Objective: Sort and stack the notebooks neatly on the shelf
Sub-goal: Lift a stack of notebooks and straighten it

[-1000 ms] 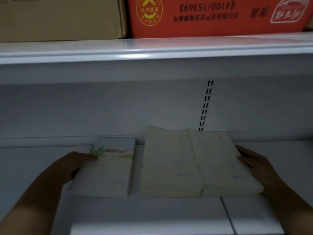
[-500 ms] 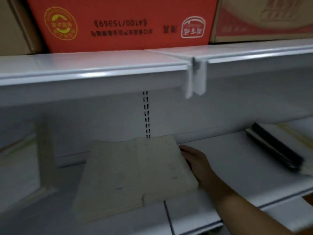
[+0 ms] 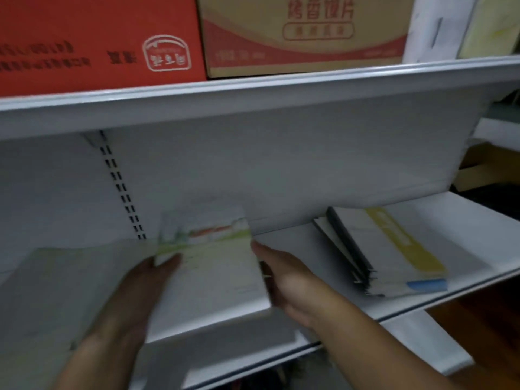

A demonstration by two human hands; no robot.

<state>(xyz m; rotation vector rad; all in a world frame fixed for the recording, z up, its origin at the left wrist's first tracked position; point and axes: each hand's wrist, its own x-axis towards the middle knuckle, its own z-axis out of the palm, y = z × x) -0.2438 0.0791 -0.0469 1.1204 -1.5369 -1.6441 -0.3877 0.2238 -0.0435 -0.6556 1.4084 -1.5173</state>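
Together, left hand [image 3: 135, 294] and right hand [image 3: 287, 280] grip a flat rectangular paper notebook [image 3: 216, 274] by its sides.

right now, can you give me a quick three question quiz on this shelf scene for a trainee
1. True or false: the left hand holds nothing.
2. Where does the yellow-striped notebook stack lie relative to the landscape-cover notebook? A) to its left B) to its right C) underneath it
3. What colour is the leftmost carton?
Key: 1 false, it and the right hand both grip the landscape-cover notebook. 2 B. 3 red.
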